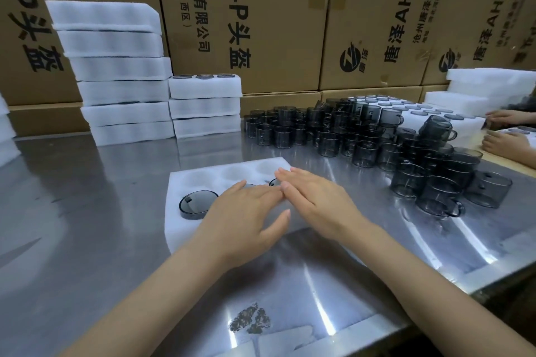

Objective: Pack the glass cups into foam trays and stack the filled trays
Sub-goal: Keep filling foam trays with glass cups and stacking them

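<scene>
— Foam tray (185,182) under both palms; which step?
— Filling it. Left hand (240,211) and right hand (316,197) lie flat, fingers straight, holding nothing, pressing seated cups down.
— Next?
— Loose glass cups (406,153) stand beyond the right hand; one seated cup (197,203) shows left of the left hand.

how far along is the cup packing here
Done: two stacks of foam trays stand at the back of the steel table; the shorter stack's top tray shows cups. In hand: the front tray has a cup seated at front left, and the left hand and right hand lie flat over the other near pockets. The three far pockets look empty. Left: a large pile of loose cups.
</scene>
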`<state>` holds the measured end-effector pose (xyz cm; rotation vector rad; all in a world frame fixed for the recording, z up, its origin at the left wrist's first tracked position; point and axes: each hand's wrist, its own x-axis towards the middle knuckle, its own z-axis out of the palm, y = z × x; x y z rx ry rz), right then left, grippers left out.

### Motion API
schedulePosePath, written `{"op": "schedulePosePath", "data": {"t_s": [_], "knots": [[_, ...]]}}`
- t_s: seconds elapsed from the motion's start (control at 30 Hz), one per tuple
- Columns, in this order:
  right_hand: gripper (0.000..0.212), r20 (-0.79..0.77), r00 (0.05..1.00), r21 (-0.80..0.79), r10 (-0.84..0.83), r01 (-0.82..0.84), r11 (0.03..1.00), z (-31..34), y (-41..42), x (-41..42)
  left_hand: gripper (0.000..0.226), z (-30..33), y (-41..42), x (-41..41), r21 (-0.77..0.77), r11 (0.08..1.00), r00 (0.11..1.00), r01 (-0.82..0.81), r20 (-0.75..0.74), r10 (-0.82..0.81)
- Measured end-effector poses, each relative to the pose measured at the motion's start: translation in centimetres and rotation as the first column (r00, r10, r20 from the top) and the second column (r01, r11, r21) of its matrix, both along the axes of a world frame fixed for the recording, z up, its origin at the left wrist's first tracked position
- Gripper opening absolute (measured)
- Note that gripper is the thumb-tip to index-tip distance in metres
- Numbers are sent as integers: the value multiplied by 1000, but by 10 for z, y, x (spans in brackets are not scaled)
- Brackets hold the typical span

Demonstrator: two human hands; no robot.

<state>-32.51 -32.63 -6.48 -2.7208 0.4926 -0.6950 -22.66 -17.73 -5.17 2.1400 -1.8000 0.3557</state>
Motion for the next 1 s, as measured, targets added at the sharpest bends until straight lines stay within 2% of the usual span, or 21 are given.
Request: {"op": "schedulePosePath", "data": {"t_s": [0.13, 0.2, 0.23, 0.3, 0.37, 0.43, 0.5, 0.63, 0.8, 0.9, 1.0], "knots": [[45, 119, 993, 199, -22, -2, 980, -5, -4, 2, 56, -2, 2, -1, -9, 1000, 1000, -23, 1, 23], [47, 235, 957, 250, -168, 108, 962, -3, -16, 0, 54, -8, 6, -4, -16, 998, 995, -53, 82, 55], [48, 269, 920, 243, -285, 222, 944, -1, -26, -3, 55, -11, 8, -7, -23, 997, 988, -70, 137, 72], [52, 210, 815, 229, -541, 497, 837, 2, -47, -15, 56, -15, 11, -10, -37, 994, 972, -106, 206, 111], [59, 78, 699, 270, -710, 671, 690, 2, -63, -28, 55, -14, 11, -11, -34, 992, 962, -125, 241, 130], [62, -13, 639, 318, -769, 732, 603, 0, -72, -35, 54, -15, 11, -11, -35, 992, 958, -124, 257, 129], [60, -58, 620, 302, -782, 758, 579, -1, -75, -35, 53, -16, 10, -11, -43, 992, 958, -121, 256, 128], [56, -18, 631, 214, -776, 760, 613, -2, -75, -31, 52, -17, 10, -10, -63, 991, 961, -116, 247, 129], [33, 12, 762, 71, -648, 646, 760, 1, -66, -24, 52, -17, 9, -10, -61, 991, 965, -119, 229, 130], [30, 5, 801, 12, -599, 598, 801, 1, -58, -19, 52, -16, 9, -10, -66, 991, 966, -118, 224, 130], [15, -12, 820, 0, -572, 572, 820, 0, -58, -18, 52, -17, 10, -10, -78, 991, 967, -109, 222, 124]]}}
